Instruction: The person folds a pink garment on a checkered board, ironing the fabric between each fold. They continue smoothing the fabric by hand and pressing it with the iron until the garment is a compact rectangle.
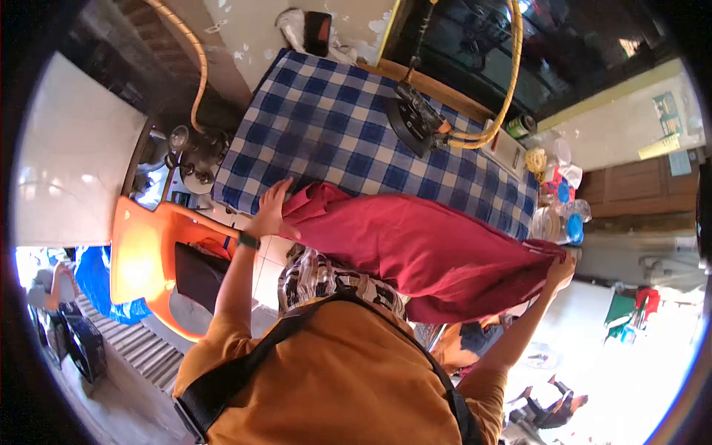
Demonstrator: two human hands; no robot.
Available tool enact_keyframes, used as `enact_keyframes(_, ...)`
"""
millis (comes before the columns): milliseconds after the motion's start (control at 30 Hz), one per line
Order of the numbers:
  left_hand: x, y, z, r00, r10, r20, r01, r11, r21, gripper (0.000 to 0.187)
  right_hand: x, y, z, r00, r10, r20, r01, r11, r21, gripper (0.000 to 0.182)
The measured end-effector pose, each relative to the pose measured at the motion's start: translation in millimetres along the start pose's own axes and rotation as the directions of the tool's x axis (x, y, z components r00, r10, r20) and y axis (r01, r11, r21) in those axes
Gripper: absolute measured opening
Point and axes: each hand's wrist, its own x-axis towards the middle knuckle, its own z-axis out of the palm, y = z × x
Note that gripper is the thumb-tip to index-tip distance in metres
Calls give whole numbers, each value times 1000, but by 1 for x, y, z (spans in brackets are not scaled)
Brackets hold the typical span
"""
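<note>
A dark red cloth (437,245) stretches between my two hands, its upper part lying on the near edge of the table covered with blue and white checked fabric (326,111) and the rest hanging over the front. At the cloth's left end is my left hand (274,211), fingers spread and the palm side against the fabric. My right hand (561,271) grips the cloth's right end, with the fingers closed on its edge. Behind the cloth, a dark iron (415,122) with a yellowish hose rests on the checked fabric.
An orange chair (141,259) holding dark cloth stands at the left. Plastic containers (564,215) crowd the table's right end. A can (521,125) stands near the window. A phone-like dark object (317,33) lies beyond the far left edge. A person sits behind, at lower right.
</note>
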Motion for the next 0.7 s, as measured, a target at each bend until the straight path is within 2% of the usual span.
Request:
enact_keyframes(33,-10,11,7,991,-26,-131,60,962,267,75,-3,4,0,1000,5,-12,-5,1000,-12,23)
enact_keyframes(67,-15,11,14,994,-9,-108,36,966,258,75,-5,-1,-4,996,62,57,-61,998,-26,23)
enact_keyframes(133,-16,2,40,994,-38,-105,73,933,352,59,-10,-10,-4,999,50,0,-50,997,-61,24)
enact_keyframes(167,-17,-12,54,996,-23,-90,52,939,340,59,-9,-10,4,994,103,-25,-104,993,-55,25)
enact_keyframes(233,-18,-40,62,941,-252,-226,312,904,292,42,-7,-19,4,984,175,17,-174,982,-69,25)
enact_keyframes(300,-15,-48,42,738,-571,-358,612,791,0,35,-10,-25,-11,983,182,-33,-183,981,-63,26)
enact_keyframes(333,-18,-68,30,708,-328,-625,519,842,145,35,-3,-29,-20,980,181,-81,-185,982,-43,26)
enact_keyframes(367,-17,-72,6,610,-374,-699,581,811,73,38,3,-27,-27,982,168,-91,-172,984,-39,26)
enact_keyframes(400,-15,-95,-15,484,-184,-855,624,758,190,41,4,-21,-35,976,186,-114,-191,981,-31,27)
enact_keyframes(433,8,-47,-68,419,-321,-849,461,881,-105,43,5,-16,-40,970,202,-132,-207,978,-22,27)
enact_keyframes(467,29,-20,-103,387,-291,-875,328,930,-165,39,11,-11,-40,973,205,-108,-212,976,-58,35)
enact_keyframes(500,41,-13,-130,517,-269,-813,376,924,-67,34,23,-10,-29,976,192,-104,-197,979,-44,35)
enact_keyframes(533,64,-3,-141,586,-166,-793,341,938,55,30,30,-5,-9,976,183,-120,-189,981,-43,34)
enact_keyframes(567,85,-32,-141,703,-128,-699,285,952,113,33,34,-2,13,975,179,-135,-186,982,-41,33)
enact_keyframes(600,110,-23,-140,751,-205,-628,301,953,48,36,38,-4,35,978,134,-162,-145,988,-60,36)
enact_keyframes(633,134,-11,-136,790,-278,-546,321,947,-18,39,41,-10,55,976,197,-90,-203,977,-61,37)
enact_keyframes(700,158,-45,-114,868,-240,-435,112,947,-301,44,37,-27,85,974,224,-44,-221,973,70,39)
